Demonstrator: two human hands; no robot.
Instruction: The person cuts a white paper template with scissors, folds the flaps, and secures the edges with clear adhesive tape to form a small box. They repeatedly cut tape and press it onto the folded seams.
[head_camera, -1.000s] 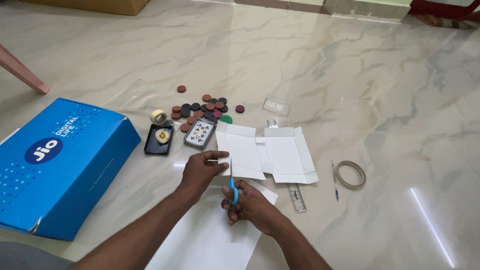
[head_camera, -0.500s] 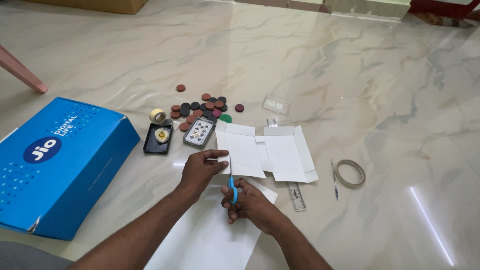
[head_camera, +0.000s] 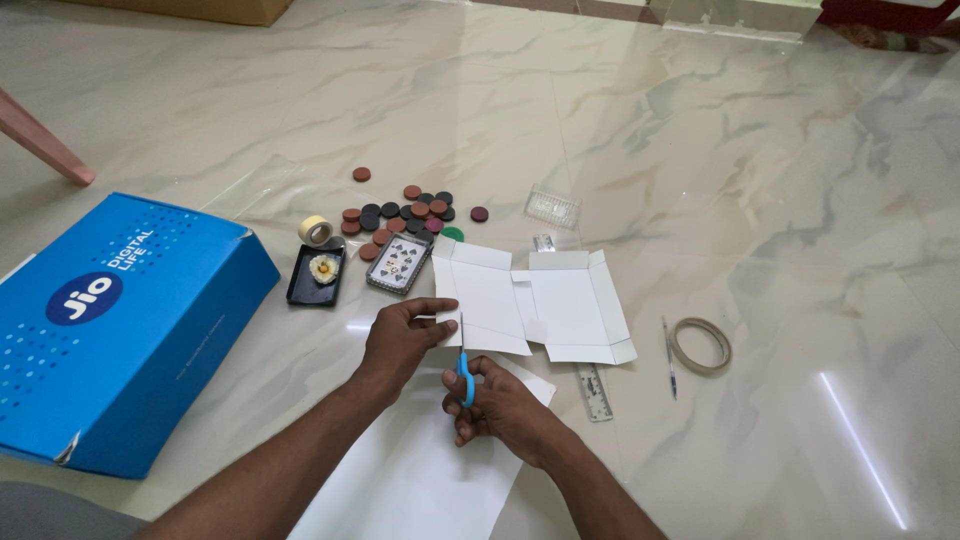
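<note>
My right hand (head_camera: 497, 408) grips blue-handled scissors (head_camera: 464, 366) whose blades point away from me into the near left edge of a white cut-out card shape (head_camera: 490, 300). My left hand (head_camera: 400, 340) pinches that same edge of the card just left of the blades. The card lies flat on the marble floor with folded flaps, and a second joined panel (head_camera: 577, 305) sits to its right. A larger white sheet (head_camera: 420, 470) lies under my forearms.
A big blue box (head_camera: 110, 330) sits at left. Beyond the card are several brown and black round discs (head_camera: 400, 215), a masking tape roll (head_camera: 316, 231), a black tray (head_camera: 318, 278), a card case (head_camera: 399, 265), a clear plastic case (head_camera: 552, 209). Right: clear ruler (head_camera: 594, 392), pen (head_camera: 668, 358), tape ring (head_camera: 700, 347).
The view has shifted slightly. Both hands and the scissors stay at the card's near edge with no clear movement.
</note>
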